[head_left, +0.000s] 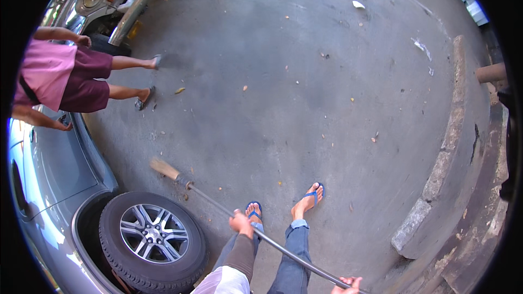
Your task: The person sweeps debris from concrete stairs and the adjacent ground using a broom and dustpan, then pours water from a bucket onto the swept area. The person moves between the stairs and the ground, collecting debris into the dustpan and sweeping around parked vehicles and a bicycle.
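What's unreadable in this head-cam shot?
All in the head view:
Broom handle: upper end cut off by the lower edge.
Right hand: wrist cut off by the lower edge.
Grey car: remainder cut off by the fisheye rim.
Orange-brown scrap: too small to identify.

Bright, diffuse daylight; pavement (272,114) fairly evenly lit, shadows soft. Glare on car (60,155), 8 o'clock; highlight along broom handle (280,248), 5 o'clock. Fisheye bows kerb (444,149), 3 o'clock; corners black.
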